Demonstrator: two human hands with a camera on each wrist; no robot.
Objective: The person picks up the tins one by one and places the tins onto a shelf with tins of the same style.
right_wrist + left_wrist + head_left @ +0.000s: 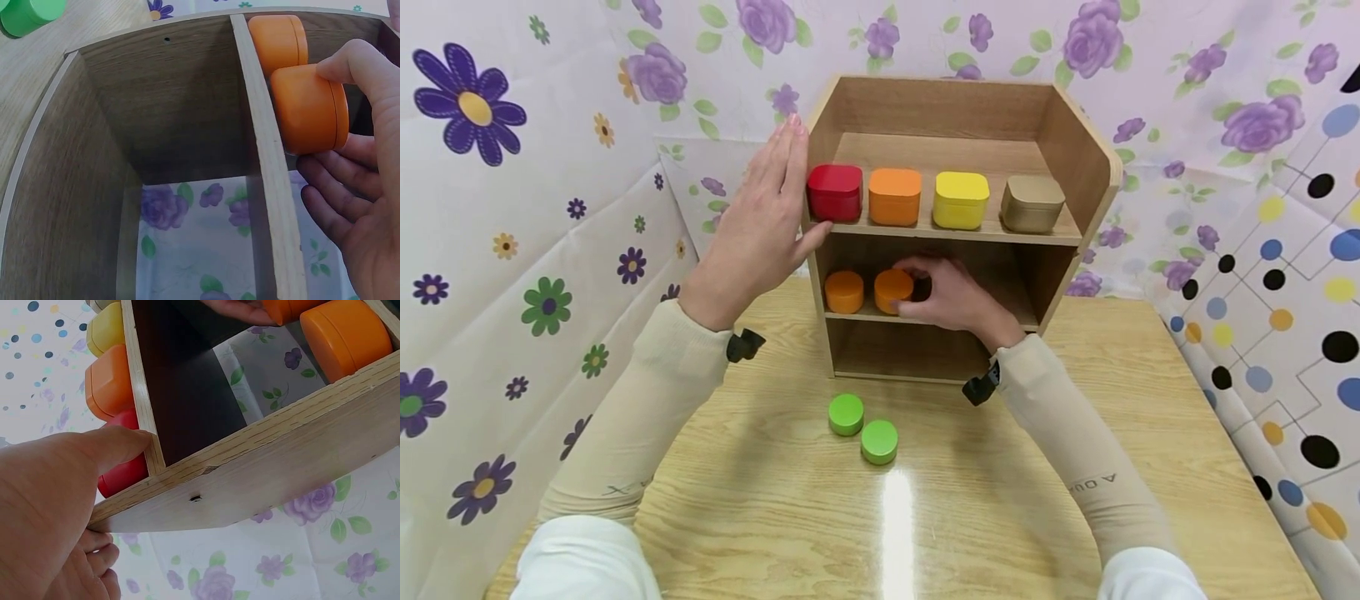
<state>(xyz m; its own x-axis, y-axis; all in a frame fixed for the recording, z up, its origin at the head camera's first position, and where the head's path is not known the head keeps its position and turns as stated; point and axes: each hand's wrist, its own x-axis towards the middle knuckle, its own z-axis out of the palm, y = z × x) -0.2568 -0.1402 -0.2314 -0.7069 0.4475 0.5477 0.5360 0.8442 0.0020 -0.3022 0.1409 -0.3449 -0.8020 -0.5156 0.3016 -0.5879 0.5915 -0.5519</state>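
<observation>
Your right grip (953, 297) pinches an orange tub (891, 291) inside the shelf unit (940, 111); your left grip (758, 222) clasps the shelf unit's left side; green tubs (878, 442) sit before it

Round orange container (890, 292) — upright, lidded — mid-level in the open wooden shelf unit (955, 234).

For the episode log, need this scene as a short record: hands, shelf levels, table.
left hand: straight fingers along the outer left side of shelf unit, thumb at its front edge
right hand: pinches right orange round container at the middle level; resting or lifted unclear
middle level, other item: left orange round container
top level, left to right: red box, orange box, yellow box, gold box
table: left green container, right green container, in front of shelf unit
</observation>
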